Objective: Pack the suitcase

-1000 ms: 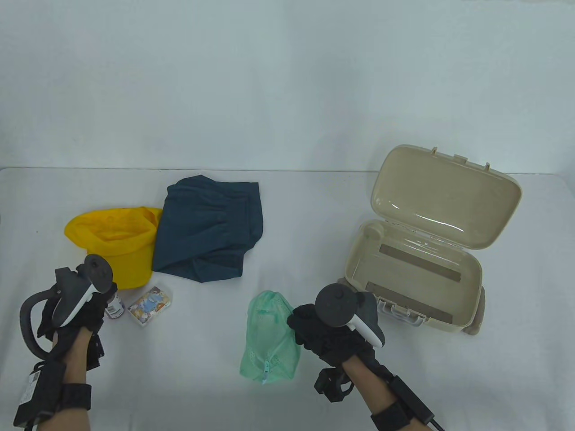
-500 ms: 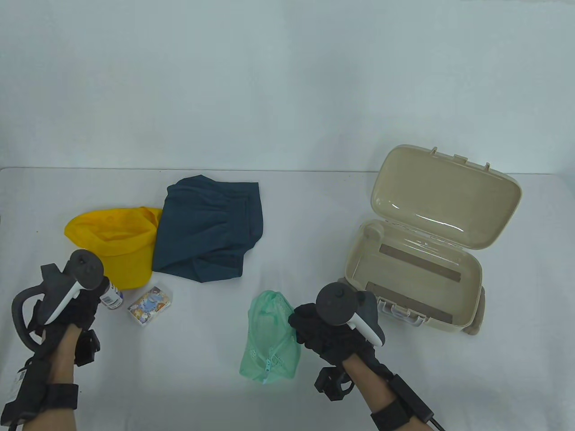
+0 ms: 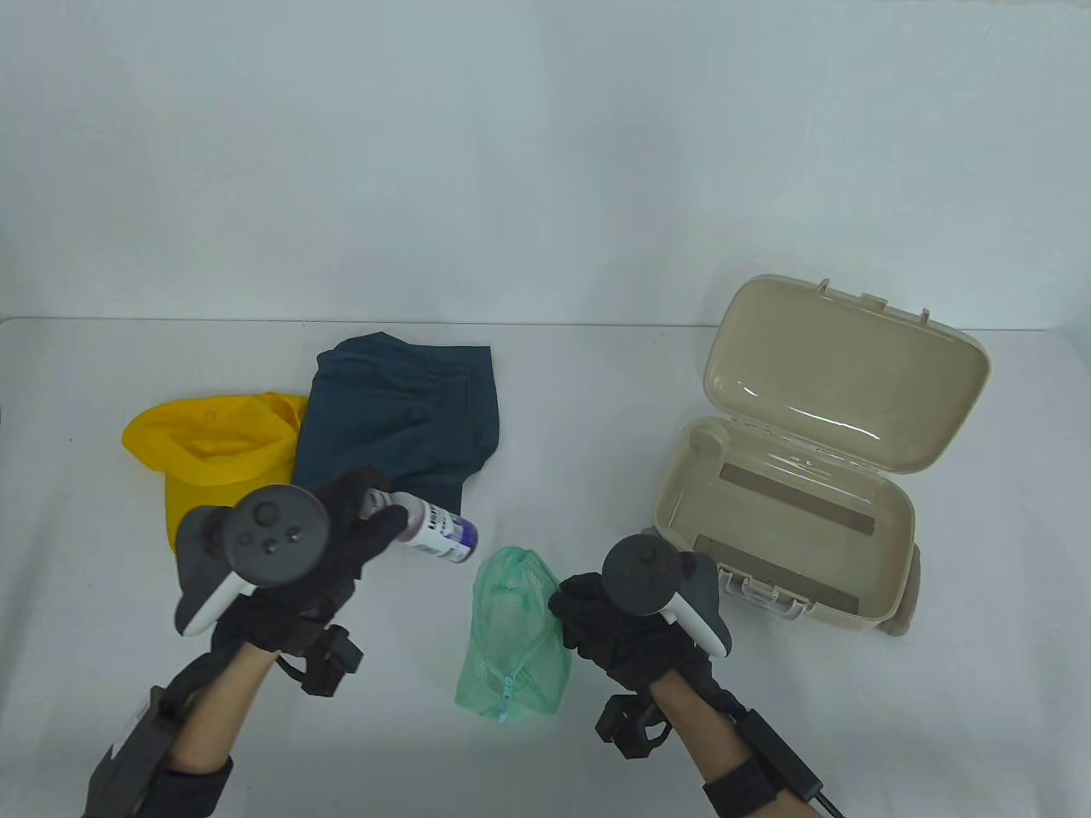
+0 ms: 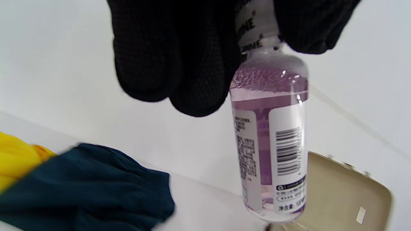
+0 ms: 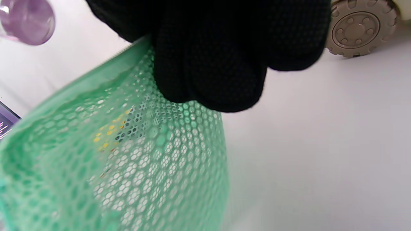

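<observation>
Bottle carried toward the mesh pouch

The purple-liquid bottle (image 3: 435, 528) is pinched at its cap by the left hand (image 3: 328, 545); the green mesh pouch (image 3: 511, 635) is gripped by the right hand (image 3: 609, 630), seemingly held open for loading.

A beige suitcase (image 3: 784, 503) lay open at the table's right, lid raised. A green mesh pouch (image 3: 510, 635) stood unzipped near it. A clear bottle (image 3: 436, 528) of purple liquid was held tilted above the table.
</observation>
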{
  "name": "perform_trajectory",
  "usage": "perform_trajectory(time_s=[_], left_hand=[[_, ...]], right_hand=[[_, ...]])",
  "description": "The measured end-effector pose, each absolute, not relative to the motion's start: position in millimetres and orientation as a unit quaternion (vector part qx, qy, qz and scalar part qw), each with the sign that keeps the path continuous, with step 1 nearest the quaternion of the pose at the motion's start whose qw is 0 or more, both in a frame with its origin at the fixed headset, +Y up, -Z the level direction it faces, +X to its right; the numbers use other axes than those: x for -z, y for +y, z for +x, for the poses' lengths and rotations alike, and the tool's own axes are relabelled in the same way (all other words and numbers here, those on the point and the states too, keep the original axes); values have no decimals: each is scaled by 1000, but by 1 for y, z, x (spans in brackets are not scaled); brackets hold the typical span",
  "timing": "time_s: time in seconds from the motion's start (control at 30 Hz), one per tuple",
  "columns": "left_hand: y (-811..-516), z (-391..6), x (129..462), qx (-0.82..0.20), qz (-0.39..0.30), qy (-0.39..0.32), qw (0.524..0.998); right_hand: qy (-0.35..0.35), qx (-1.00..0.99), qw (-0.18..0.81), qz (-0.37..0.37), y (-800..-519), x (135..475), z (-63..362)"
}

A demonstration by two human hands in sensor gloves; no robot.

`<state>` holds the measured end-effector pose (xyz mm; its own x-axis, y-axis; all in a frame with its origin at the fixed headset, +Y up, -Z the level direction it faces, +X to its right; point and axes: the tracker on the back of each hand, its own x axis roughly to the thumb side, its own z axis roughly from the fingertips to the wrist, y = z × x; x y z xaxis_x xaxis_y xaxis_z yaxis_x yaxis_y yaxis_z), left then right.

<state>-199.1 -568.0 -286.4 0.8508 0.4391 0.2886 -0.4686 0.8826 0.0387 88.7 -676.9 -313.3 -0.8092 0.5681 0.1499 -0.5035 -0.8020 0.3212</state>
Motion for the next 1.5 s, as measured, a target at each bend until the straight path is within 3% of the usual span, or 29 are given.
perform_trajectory(time_s=[0.13, 0.3, 0.67, 0.9, 1.07, 1.4, 1.5], left_hand=[[-599, -163, 288, -191, 22, -165, 967], [-627, -145, 297, -178, -31, -181, 967], [-647, -111, 315, -96, -175, -269, 942], [-671, -95, 329, -59, -237, -276, 929], [-676, -88, 334, -70, -228, -273, 932], [-688, -70, 331, -43, -80, -198, 976], [-697, -66, 329, -20, -83, -187, 979]], right_hand=[[136, -940, 291, 113, -678, 315, 91], [135, -941, 290, 112, -678, 315, 92], [132, -945, 277, 117, -680, 315, 89], [132, -947, 267, 124, -682, 315, 85], [124, -951, 253, 130, -682, 316, 85], [111, -958, 240, 114, -682, 319, 90], [115, -955, 249, 112, -683, 320, 92]])
